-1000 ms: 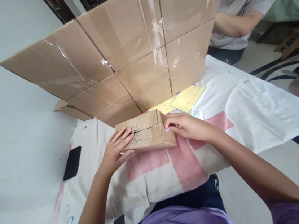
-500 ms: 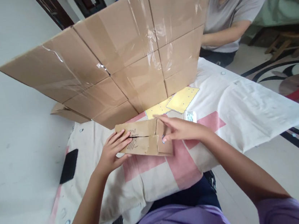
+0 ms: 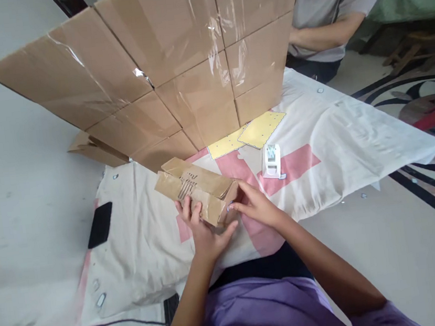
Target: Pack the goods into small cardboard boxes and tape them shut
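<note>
A small brown cardboard box (image 3: 194, 187) with black print on it is lifted and tilted above the cloth in front of me. My left hand (image 3: 204, 233) grips its near side from below, fingers wrapped on the cardboard. My right hand (image 3: 252, 206) holds the box's right end, fingers pressed against the end flap.
A tall wall of taped cardboard boxes (image 3: 166, 69) stands behind. A white tape dispenser (image 3: 271, 160) and yellow sheets (image 3: 261, 128) lie on the white-and-pink cloth (image 3: 337, 137). A black phone (image 3: 101, 231) lies at the left. Another person in a grey shirt (image 3: 334, 0) sits at the back right.
The box, which lay flat on the cloth, has been lifted and turned toward me. My left hand moved from its top to its near underside; the tape dispenser is now uncovered.
</note>
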Tool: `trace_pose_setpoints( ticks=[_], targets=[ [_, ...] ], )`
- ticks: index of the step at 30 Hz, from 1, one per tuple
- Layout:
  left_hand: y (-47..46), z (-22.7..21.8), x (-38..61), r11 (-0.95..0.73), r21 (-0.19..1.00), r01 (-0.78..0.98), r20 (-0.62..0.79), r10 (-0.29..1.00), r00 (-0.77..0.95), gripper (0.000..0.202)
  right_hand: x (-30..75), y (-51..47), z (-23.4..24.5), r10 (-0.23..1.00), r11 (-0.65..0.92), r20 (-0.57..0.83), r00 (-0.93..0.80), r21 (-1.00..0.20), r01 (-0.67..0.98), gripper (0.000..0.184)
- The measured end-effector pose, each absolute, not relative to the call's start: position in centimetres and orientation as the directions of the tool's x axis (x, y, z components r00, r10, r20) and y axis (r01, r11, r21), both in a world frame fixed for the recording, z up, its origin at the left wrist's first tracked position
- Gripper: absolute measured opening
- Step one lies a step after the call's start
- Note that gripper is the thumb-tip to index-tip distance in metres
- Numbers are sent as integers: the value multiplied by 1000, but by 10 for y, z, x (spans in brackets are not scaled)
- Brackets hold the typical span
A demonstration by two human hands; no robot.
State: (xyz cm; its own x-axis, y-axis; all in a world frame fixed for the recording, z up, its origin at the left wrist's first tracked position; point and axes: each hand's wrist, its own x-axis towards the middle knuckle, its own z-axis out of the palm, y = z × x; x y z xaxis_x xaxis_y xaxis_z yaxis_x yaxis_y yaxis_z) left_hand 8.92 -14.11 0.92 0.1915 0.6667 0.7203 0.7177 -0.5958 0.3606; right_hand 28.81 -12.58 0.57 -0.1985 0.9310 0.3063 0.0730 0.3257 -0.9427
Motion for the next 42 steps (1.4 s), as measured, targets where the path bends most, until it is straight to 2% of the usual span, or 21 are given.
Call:
trace_pose_setpoints(
  ticks=[4, 12, 18, 24, 29, 35, 42],
  targets=[
    [-139, 11, 107, -521, 437, 733, 731, 681, 48, 77, 280, -130, 6, 929, 352, 338, -149, -932, 85, 47],
    [-142, 10, 109, -538, 480, 693, 743, 669, 5, 71, 274, -130, 5, 921, 378, 366, -133, -922, 79, 41],
    [-146, 9, 111, -548, 492, 676, 754, 657, -16, 73, 274, -128, -5, 943, 315, 314, -114, -949, -3, 49],
    [-156, -5, 116, -527, 530, 664, 757, 647, -91, 84, 273, -126, -12, 938, 324, 330, -110, -944, -69, 49],
    [-156, -10, 118, -520, 542, 660, 751, 652, -103, 89, 272, -128, -7, 944, 316, 314, -105, -949, -3, 52],
    [-154, -6, 116, -506, 556, 660, 729, 678, -94, 74, 271, -127, -10, 932, 355, 352, -86, -935, 18, 44],
    [-152, -4, 113, -510, 545, 665, 725, 685, -70, 70, 269, -128, -14, 935, 352, 347, -66, -932, 89, 45]
  ],
)
